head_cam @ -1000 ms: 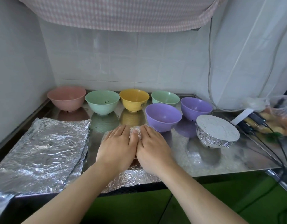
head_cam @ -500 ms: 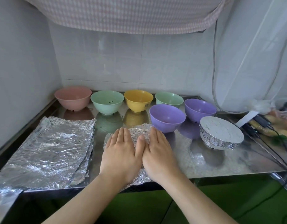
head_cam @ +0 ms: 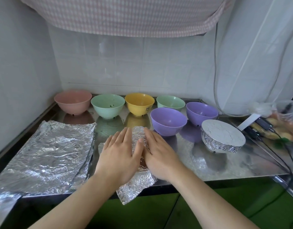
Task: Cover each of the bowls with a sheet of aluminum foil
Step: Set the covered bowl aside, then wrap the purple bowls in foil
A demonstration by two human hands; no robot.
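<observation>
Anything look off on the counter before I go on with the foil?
The foil sheet under both flat hands hangs a crumpled corner over the counter's front edge. The stack of foil sheets also overhangs at the left. Dark specks lie in the left green bowl.

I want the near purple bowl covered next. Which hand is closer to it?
Right. The right hand lies flat on the foil sheet just in front and left of the near purple bowl; the left hand lies farther left.
</observation>
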